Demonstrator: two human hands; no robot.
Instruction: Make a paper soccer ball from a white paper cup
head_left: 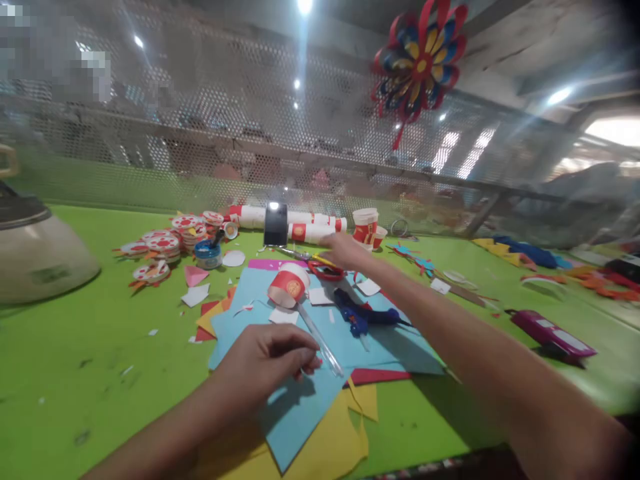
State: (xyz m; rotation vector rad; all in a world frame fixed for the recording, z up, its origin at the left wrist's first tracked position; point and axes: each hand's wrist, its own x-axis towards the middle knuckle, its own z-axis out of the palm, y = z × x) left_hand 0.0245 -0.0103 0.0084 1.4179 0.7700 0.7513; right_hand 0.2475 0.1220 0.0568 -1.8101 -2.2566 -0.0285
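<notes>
My left hand hovers above blue paper, fingers curled and fingertips pinched together. A tiny red bit shows at the fingertips, too small to name. Stretched forward, my right hand has its bent fingers on the handles of a pair of scissors with red and yellow grips; the blades point left. Between the hands lies a cut red-and-white paper cup on its side. A clear stick rests by my left fingertips. Right of it is a blue glue gun.
Stacked paper-disc crafts and a blue jar stand left. Behind are a dark box, stacked cups and upright cups. A purple case lies right. A mesh screen rises behind, with a paper flower overhead.
</notes>
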